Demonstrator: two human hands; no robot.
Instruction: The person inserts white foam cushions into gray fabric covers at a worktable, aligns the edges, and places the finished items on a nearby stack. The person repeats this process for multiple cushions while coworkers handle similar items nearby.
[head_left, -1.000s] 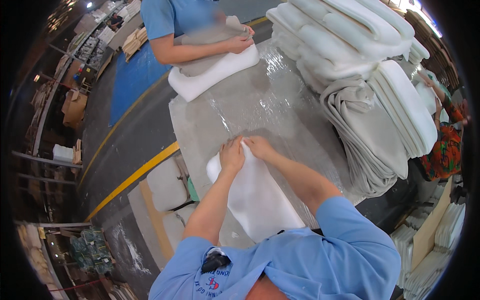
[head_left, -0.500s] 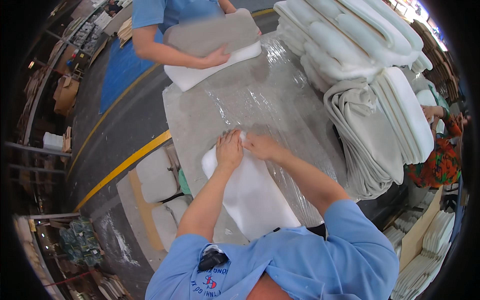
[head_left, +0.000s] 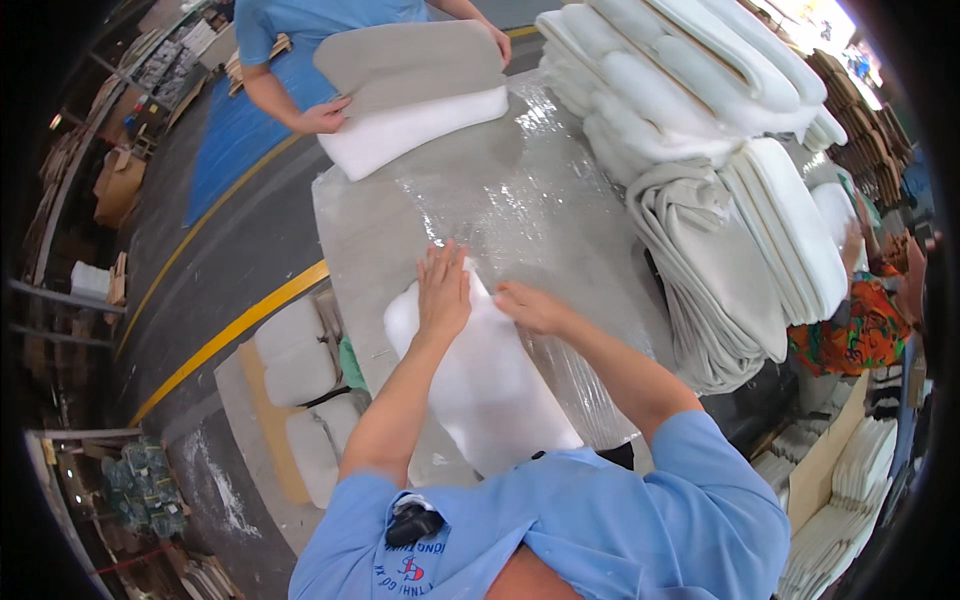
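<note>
A long white padding sheet (head_left: pixel 500 385) lies on the plastic-covered table (head_left: pixel 560 215), running from its middle back to my body. My left hand (head_left: pixel 443 295) rests flat across the sheet's far end, fingers stretched out. At the sheet's right edge, near the same end, my right hand (head_left: pixel 535 308) has its fingers curled together on the border; their tips are partly hidden. Across the table, a co-worker's hand (head_left: pixel 325 116) holds the side of a grey cushion cover (head_left: pixel 415 65) with white padding (head_left: pixel 420 130) beneath it.
Thick white padding rolls (head_left: pixel 690 75) are heaped at the far right. Beside them sit folded grey fabric (head_left: pixel 705 280) and stacked white pads (head_left: pixel 785 230). Grey cushions (head_left: pixel 297 360) lie low on the left. Another person in a patterned garment (head_left: pixel 850 325) is at the right.
My left hand has spread flatter, and my right hand has come slightly away from it along the sheet's edge. The co-worker's near hand has shifted left to the side of the cover.
</note>
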